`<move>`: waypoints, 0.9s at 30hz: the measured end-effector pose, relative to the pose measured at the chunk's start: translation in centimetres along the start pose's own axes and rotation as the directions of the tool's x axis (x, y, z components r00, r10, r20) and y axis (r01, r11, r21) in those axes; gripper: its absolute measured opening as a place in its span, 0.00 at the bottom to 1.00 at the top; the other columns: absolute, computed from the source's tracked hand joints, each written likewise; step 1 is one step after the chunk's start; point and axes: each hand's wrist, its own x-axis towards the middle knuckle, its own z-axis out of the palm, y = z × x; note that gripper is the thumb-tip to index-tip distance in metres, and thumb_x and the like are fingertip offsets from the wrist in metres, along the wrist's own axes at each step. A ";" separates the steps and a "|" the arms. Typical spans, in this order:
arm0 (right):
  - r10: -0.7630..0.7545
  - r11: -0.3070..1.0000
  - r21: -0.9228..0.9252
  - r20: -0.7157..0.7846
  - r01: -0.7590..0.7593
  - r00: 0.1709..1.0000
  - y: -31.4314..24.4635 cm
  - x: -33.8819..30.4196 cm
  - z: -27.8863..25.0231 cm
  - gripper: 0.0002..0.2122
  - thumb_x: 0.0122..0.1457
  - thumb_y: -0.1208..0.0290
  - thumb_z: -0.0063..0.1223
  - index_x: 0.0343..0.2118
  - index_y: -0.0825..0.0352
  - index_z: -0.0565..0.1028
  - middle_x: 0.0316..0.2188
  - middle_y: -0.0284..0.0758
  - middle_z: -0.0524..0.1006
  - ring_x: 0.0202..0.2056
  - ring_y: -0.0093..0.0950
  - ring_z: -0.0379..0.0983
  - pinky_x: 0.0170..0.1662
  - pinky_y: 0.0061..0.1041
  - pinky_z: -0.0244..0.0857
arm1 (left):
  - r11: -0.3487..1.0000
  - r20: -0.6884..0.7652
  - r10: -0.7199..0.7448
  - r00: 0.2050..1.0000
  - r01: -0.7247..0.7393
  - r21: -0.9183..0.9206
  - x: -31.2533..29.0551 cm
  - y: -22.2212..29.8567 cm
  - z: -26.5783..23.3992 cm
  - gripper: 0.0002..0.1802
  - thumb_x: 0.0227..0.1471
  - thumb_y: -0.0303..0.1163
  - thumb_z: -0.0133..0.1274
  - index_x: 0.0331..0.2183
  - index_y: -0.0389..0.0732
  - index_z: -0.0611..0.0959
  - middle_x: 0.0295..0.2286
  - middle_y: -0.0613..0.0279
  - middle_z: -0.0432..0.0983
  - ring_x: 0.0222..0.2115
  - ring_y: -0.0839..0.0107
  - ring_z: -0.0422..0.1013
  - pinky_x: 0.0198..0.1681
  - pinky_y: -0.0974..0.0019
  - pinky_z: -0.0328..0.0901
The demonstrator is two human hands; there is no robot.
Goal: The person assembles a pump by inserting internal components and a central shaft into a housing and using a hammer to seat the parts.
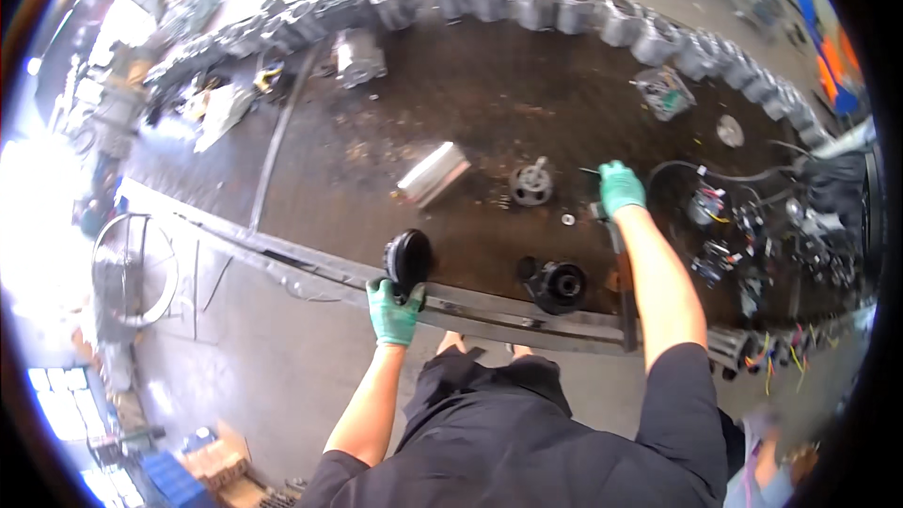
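1 fisheye view, worn on head: looks down, torso (527, 442) close below, workbench (329, 150) beyond.

Blown-out glare on far L, darker benchtop (451, 85) mid-pic, fisheye bend & soft blur nr edges.

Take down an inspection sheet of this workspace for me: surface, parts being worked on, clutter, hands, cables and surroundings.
Surface: dark table, worn, with pale flecks.
Job's things: black disc tilted up near the front edge; black housing by the same edge; metal wheel and small ring further in.
Clutter: silvery packet mid-table; clear bag further back; metal cylinders lining the far edge.
Hands: both gloved; left hand grips the disc; right hand curled, a thin item at its fingers, grip unclear.
Cables: grey cable curving across the right side.
Surroundings: cardboard boxes at lower left.
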 end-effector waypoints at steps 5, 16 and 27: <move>-0.076 0.994 -0.082 0.006 0.076 0.997 -0.5 1.0 -1.3 0.10 0.64 0.73 0.44 0.42 0.62 0.79 0.46 0.44 0.78 0.47 0.43 0.78 0.46 0.44 0.76 | 0.999 0.026 -0.008 1.000 0.007 0.045 3.4 -1.0 -2.2 0.30 0.37 0.42 0.77 0.32 0.36 0.75 0.31 0.50 0.73 0.29 0.48 0.72 0.35 0.50 0.69; 0.144 0.885 0.465 -0.217 -0.027 0.965 0.4 -2.7 -3.7 0.10 0.63 0.73 0.51 0.45 0.67 0.70 0.35 0.52 0.80 0.38 0.54 0.77 0.40 0.49 0.70 | 0.973 0.181 0.151 0.972 -0.179 0.146 9.0 1.4 -2.1 0.31 0.48 0.40 0.66 0.52 0.39 0.77 0.44 0.44 0.76 0.43 0.43 0.73 0.50 0.51 0.71; 0.228 0.581 0.810 -0.065 -0.082 0.971 5.2 -8.4 -0.7 0.10 0.65 0.86 0.43 0.44 0.68 0.74 0.31 0.27 0.74 0.34 0.18 0.69 0.42 0.20 0.66 | 0.950 0.417 0.191 0.888 -0.061 -0.305 10.1 0.2 -2.4 0.37 0.48 0.33 0.64 0.59 0.38 0.72 0.54 0.42 0.71 0.56 0.45 0.69 0.61 0.52 0.64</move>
